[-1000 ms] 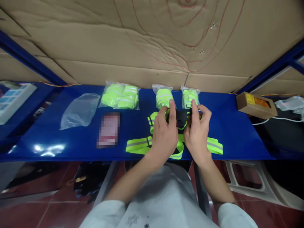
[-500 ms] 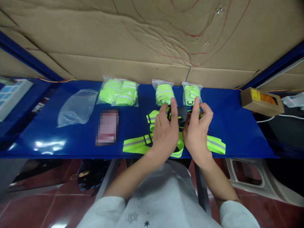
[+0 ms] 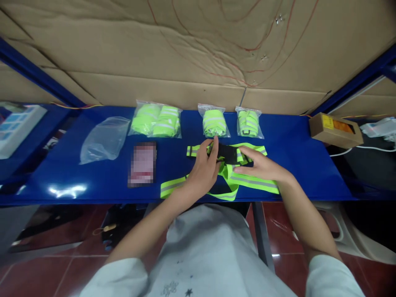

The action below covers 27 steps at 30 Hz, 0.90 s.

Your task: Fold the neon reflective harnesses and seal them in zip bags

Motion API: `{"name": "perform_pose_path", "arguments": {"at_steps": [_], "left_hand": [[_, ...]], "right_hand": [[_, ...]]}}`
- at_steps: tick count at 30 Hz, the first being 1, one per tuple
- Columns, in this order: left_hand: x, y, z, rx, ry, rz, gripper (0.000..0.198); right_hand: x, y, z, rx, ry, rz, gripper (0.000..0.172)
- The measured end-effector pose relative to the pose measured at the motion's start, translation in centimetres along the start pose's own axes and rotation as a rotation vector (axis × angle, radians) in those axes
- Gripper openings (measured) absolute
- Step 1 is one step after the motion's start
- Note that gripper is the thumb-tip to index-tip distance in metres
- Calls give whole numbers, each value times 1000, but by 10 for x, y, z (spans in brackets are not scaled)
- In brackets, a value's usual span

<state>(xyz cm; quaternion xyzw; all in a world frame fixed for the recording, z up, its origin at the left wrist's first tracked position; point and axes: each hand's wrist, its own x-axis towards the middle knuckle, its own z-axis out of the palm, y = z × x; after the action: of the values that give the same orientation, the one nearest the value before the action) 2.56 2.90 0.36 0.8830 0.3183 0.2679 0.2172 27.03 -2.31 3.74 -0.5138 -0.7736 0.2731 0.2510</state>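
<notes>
A harness of neon-yellow reflective straps with grey stripes lies spread on the blue table, its black panel in the middle. My left hand is closed on the harness at the panel's left end, with the index finger stretched forward; part of its grip is hidden. My right hand lies over the straps just right of the panel. Its thumb and fingers are spread apart, with strap showing between them. Loose strap ends reach out to both sides beneath my hands.
Along the back lie clear bags of rolled neon straps: a wide one, a middle one and a right one. An unfilled plastic bag and a blurred-out flat rectangle are at left. A cardboard box stands at right.
My hands have come down from a raised pinch and moved apart. The right hand has turned sideways and spread its fingers. The black panel now lies flat and visible between them.
</notes>
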Motion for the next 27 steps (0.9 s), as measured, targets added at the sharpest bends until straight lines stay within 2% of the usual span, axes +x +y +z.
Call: {"name": "perform_pose_path", "arguments": {"at_steps": [3,5,7,9,11,12,15,18,21,25,27], "left_hand": [[-5,-16,-9,-51,-244,-83,79],[-9,-26,-25,-96,-343,-112,83],[-9,-37,-45,-102,-308,-123,73],[-5,-50,-62,-29,-190,-127,60],[3,-66,-73,61,-144,-102,56],[8,-74,-76,87,-179,-76,56],[21,-93,-79,155,-413,-5,50],[28,-102,-83,220,-561,1,44],[28,-107,-97,157,-583,-63,43],[20,-111,-121,-48,-493,-206,48],[15,-110,-129,-162,-437,-226,51]], "right_hand": [[0,20,-2,-69,-41,22,58],[-9,31,-10,-135,8,17,57],[-22,40,-20,-199,81,48,54],[-35,50,-31,-281,148,121,52],[-42,62,-37,-333,160,190,51],[-44,68,-38,-342,143,208,51],[-42,84,-37,-408,73,200,56],[-40,95,-39,-513,42,180,44],[-48,97,-47,-354,113,163,33],[-66,95,-61,17,303,179,12],[-74,92,-66,147,344,230,18]]}}
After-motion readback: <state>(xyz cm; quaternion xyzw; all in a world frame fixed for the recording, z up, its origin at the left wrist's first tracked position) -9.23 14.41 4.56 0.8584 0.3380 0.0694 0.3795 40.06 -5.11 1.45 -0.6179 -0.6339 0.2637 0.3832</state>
